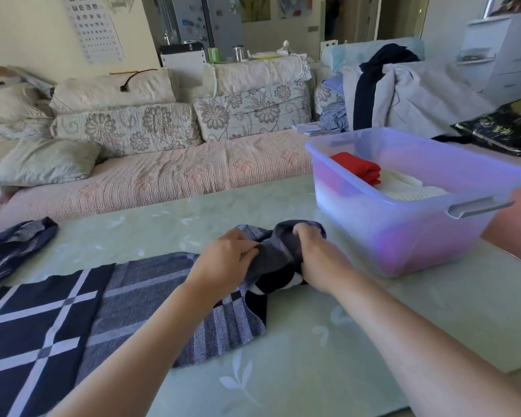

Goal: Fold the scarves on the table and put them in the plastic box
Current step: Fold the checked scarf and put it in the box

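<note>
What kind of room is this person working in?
Most likely a home living room: a long sofa with floral cushions sits behind the table, and an eye chart hangs beyond.

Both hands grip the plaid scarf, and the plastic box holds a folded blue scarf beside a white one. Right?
No: the head view shows the folded scarf in the plastic box is red, not blue. The left hand, right hand, plaid scarf and white scarf are as stated.
</note>
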{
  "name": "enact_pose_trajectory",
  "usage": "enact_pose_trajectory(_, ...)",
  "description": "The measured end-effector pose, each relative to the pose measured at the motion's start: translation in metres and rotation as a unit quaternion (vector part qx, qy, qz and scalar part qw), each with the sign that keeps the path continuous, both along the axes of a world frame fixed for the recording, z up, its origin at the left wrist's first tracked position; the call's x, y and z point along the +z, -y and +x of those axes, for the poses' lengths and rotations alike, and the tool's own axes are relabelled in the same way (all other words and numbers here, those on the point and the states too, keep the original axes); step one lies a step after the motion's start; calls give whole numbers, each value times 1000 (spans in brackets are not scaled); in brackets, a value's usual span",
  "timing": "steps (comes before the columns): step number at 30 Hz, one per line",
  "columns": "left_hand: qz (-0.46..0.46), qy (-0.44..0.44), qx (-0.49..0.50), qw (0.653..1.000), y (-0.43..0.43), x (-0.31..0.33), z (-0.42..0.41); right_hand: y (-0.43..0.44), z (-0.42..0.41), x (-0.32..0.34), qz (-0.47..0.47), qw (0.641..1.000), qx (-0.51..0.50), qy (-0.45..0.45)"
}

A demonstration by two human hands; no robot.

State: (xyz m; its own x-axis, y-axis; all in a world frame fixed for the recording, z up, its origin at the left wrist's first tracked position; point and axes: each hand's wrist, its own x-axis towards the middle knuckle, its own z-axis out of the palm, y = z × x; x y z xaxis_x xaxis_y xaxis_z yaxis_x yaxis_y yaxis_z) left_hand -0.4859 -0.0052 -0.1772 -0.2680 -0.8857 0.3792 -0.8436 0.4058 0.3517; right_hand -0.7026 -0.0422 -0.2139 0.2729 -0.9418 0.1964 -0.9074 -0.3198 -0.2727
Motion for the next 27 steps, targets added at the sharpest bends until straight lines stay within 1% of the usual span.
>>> enact_pose_trajectory(1, -7, -11, 16, 1000, 3, 3, -1, -3, -2, 2, -12, 999, -7, 38)
enact_pose_trajectory(3, -5, -24, 45, 999, 10, 10, -6, -9, -7, 5, -32, 995, 26, 88)
enact_pose_trajectory(5, 2, -24, 62, 998, 15, 14, -14, -18, -8, 5, 17, 990, 73, 121)
enact_pose_trajectory(7, 7, -15, 73, 997, 19, 14, -21, -26, -8, 0, 76, 987, 80, 115)
enact_pose_trajectory(11, 20, -31, 117, 993, 23, 14, -28, -28, -21, -3, 68, 993, 56, 81)
enact_pose_trajectory(12, 20, -33, 134, 990, 25, 16, -28, -28, -28, 2, 60, 995, 53, 54)
enact_pose_trajectory(13, 19, -30, 150, 988, 27, 21, -28, -28, -35, 7, 51, 997, 53, 5)
enact_pose_trajectory(14, 20, -26, 164, 986, 29, 26, -29, -30, -41, 14, 44, 996, 53, -63)
enact_pose_trajectory(16, 38, -47, 178, 982, 37, 38, -32, -37, -50, 26, 78, 976, 24, -200)
enact_pose_trajectory(18, 82, -127, 171, 974, 49, 47, -37, -42, -55, 34, 149, 944, -33, -292)
enact_pose_trajectory(19, 103, -170, 161, 967, 56, 49, -40, -45, -56, 36, 180, 930, -61, -313)
enact_pose_trajectory(20, 113, -194, 144, 964, 61, 51, -45, -47, -57, 39, 203, 920, -81, -325)
enact_pose_trajectory(21, 118, -193, 121, 966, 66, 51, -50, -50, -56, 41, 215, 914, -91, -332)
enact_pose_trajectory(23, 146, -162, 55, 974, 71, 49, -64, -56, -50, 49, 225, 908, -99, -339)
enact_pose_trajectory(24, 181, -159, 17, 970, 73, 44, -70, -59, -46, 52, 213, 913, -101, -333)
enact_pose_trajectory(25, 226, -181, -17, 957, 76, 36, -73, -60, -41, 55, 181, 926, -100, -315)
enact_pose_trajectory(26, 262, -210, -33, 941, 77, 28, -74, -60, -36, 58, 126, 945, -94, -287)
enact_pose_trajectory(27, 265, -225, -28, 937, 78, 20, -72, -59, -30, 60, 52, 964, -80, -250)
